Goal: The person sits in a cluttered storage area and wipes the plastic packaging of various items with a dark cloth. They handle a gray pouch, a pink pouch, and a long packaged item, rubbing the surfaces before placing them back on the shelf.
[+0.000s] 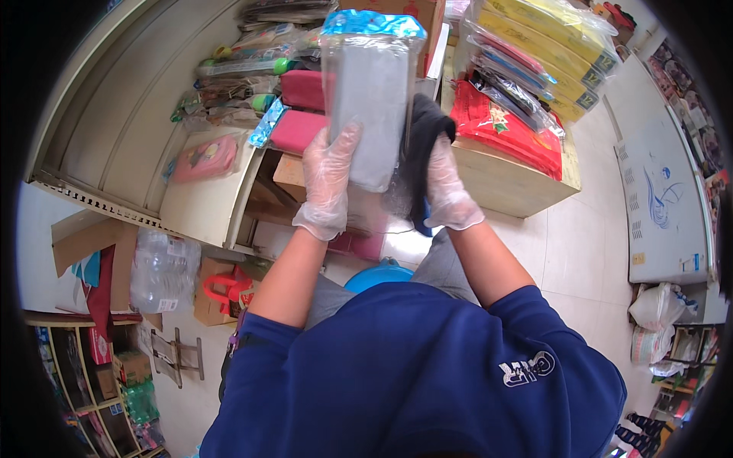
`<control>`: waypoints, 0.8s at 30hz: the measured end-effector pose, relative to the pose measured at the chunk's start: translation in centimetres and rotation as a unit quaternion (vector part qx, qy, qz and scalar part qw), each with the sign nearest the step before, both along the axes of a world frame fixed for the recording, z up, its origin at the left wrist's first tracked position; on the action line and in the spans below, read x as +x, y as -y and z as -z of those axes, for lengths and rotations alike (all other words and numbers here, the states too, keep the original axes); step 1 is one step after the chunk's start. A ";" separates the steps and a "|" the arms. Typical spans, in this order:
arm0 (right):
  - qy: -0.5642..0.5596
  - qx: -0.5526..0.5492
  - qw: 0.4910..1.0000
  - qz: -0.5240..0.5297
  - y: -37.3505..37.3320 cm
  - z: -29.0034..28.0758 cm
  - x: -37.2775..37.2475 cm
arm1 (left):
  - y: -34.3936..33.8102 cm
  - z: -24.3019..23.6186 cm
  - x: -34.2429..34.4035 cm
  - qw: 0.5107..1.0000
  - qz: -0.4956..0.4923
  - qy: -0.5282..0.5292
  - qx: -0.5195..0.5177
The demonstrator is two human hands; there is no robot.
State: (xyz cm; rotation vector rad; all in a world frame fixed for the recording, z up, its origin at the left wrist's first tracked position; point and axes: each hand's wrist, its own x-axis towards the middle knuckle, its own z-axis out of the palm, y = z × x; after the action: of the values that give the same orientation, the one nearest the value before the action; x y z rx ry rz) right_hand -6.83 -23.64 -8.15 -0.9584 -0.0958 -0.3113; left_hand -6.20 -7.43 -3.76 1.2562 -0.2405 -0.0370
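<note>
Work appears midway: the left hand pinches the lifted gray package near the far shelf, the right hand grips black cloth beside it, and the pink package at left lies unheld.

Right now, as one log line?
left hand: holds grey packet | right hand: holds black cloth | both gloved | also: pink packet on shelf
</note>
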 end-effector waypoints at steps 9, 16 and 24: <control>-0.036 0.107 0.990 0.082 2.9 -3.4 3.7 | 0.5 -0.5 -1.9 0.989 0.111 -0.087 0.041; -0.094 0.052 0.992 0.064 -0.1 -0.1 3.2 | 1.3 0.5 0.3 0.999 0.030 -0.038 -0.014; -0.110 -0.262 0.955 0.085 -2.1 0.8 0.3 | 1.8 1.5 4.4 0.989 -0.009 -0.009 -0.147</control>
State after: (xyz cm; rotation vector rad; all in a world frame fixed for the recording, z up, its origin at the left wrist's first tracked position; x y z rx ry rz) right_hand -6.51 -21.52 -8.98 -1.5284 0.1165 -0.3429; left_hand -1.80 -9.22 -5.24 0.9631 -0.2112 0.0031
